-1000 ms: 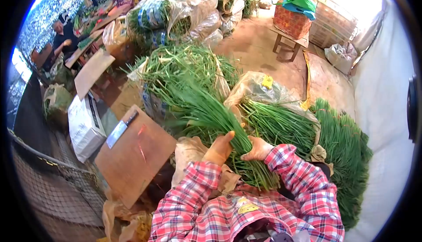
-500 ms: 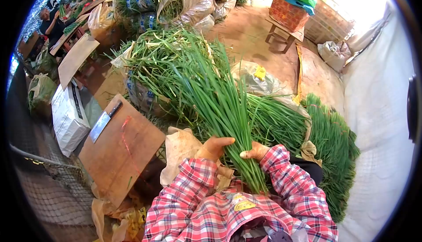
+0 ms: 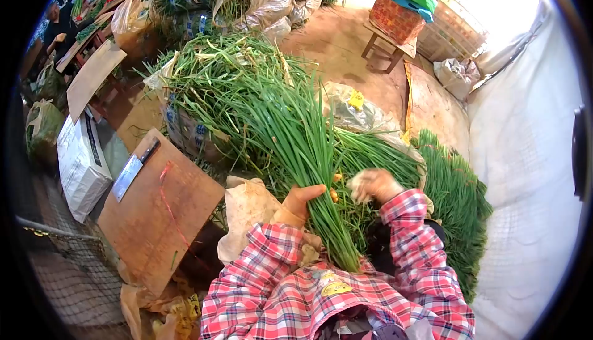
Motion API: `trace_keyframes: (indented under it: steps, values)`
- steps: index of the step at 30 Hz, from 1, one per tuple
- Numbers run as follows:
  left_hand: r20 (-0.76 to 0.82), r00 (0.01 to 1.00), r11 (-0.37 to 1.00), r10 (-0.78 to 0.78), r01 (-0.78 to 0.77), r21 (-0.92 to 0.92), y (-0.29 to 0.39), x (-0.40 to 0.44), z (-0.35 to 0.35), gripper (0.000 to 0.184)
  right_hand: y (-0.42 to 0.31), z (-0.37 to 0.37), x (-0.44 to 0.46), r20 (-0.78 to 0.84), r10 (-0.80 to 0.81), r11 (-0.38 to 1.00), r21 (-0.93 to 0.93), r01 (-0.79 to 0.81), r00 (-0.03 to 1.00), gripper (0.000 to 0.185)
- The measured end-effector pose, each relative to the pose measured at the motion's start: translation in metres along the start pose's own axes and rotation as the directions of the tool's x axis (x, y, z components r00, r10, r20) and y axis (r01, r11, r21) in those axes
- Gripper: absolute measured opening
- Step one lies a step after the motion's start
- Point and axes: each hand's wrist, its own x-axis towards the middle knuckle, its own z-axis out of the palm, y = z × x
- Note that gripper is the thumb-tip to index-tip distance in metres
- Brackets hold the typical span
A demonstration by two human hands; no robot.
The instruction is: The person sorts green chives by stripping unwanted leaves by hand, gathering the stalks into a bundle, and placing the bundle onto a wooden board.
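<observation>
My left hand [image 3: 298, 204] is wrapped round a bunch of long green chives [image 3: 309, 154]; its fingertips show on the far side of the stalks. The lower ends of the bunch rest against my plaid shirt, and the leaf tips fan out over a loose heap of greens [image 3: 216, 86]. Just right of the bunch, and apart from it, is my right hand [image 3: 375, 185]. Its fingers look curled but are smeared by motion, so I cannot make out whether they hold anything. Neatly laid chives [image 3: 448, 198] lie beyond it on the right.
A cleaver [image 3: 136, 170] lies on a wooden board [image 3: 164, 210] at my left, with a red string [image 3: 164, 191] on it. A white box [image 3: 83, 167] stands beyond. Wrapped bundles [image 3: 247, 0] and a basket [image 3: 395, 18] on a stool are farther back. A person [image 3: 60, 31] sits far left.
My right hand has let go of the chives and moved up and a little right of them. My left hand still grips the bunch. The whole view has shifted slightly.
</observation>
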Motion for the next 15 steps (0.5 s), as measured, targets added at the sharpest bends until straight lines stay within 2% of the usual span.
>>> trace_keyframes:
  steps: [1,2,3,4,5,6,8,10,11,14,15]
  values:
    - [0.001,1.0,1.0,-0.004,0.004,-0.004,0.0,-0.003,0.004,0.055,-0.018,-0.001,-0.012,-0.046,-0.276,0.952,0.125,0.279,0.96,0.027]
    - [-0.035,0.999,1.0,-0.021,0.021,0.011,0.002,-0.005,0.013,0.053,-0.046,0.002,-0.02,-0.067,-0.423,0.9,0.08,0.428,0.904,0.024]
    - [-0.068,0.997,0.999,-0.036,0.038,0.028,0.003,-0.006,0.018,0.051,-0.075,0.012,-0.026,-0.056,-0.502,0.864,0.015,0.503,0.863,0.025]
    - [-0.063,0.997,0.999,-0.036,0.038,0.03,0.002,-0.005,0.019,0.051,-0.094,0.019,-0.02,-0.037,-0.5,0.866,-0.036,0.499,0.865,0.029]
    - [-0.062,0.998,0.999,-0.032,0.034,0.039,-0.001,-0.004,0.019,0.05,-0.115,0.029,-0.013,-0.029,-0.546,0.828,-0.171,0.534,0.837,0.032]
    - [-0.062,0.998,0.998,-0.027,0.03,0.048,-0.003,-0.003,0.018,0.049,-0.134,0.031,-0.003,-0.007,-0.501,0.798,-0.391,0.459,0.865,0.038]
    - [-0.022,0.999,0.998,-0.03,0.031,0.06,-0.007,-0.003,0.015,0.047,-0.144,0.03,0.036,0.033,-0.422,0.711,-0.609,0.353,0.906,0.049]
    - [-0.023,1.0,0.993,0.018,-0.015,0.118,-0.005,-0.004,0.017,0.046,-0.153,0.026,0.052,-0.025,-0.157,0.817,-0.564,0.116,0.987,0.065]
    - [-0.018,1.0,0.993,0.021,-0.019,0.116,-0.003,-0.005,0.017,0.046,-0.148,0.018,0.065,-0.006,-0.129,0.854,-0.509,0.108,0.992,0.074]
    - [0.016,1.0,0.994,-0.008,0.006,0.109,0.0,-0.008,0.016,0.045,-0.156,0.017,0.057,0.031,-0.127,0.885,-0.447,0.128,0.991,0.077]
    - [-0.003,1.0,0.993,-0.022,0.022,0.113,0.001,-0.008,0.015,0.045,-0.156,0.016,0.056,0.076,-0.167,0.847,-0.5,0.182,0.983,0.078]
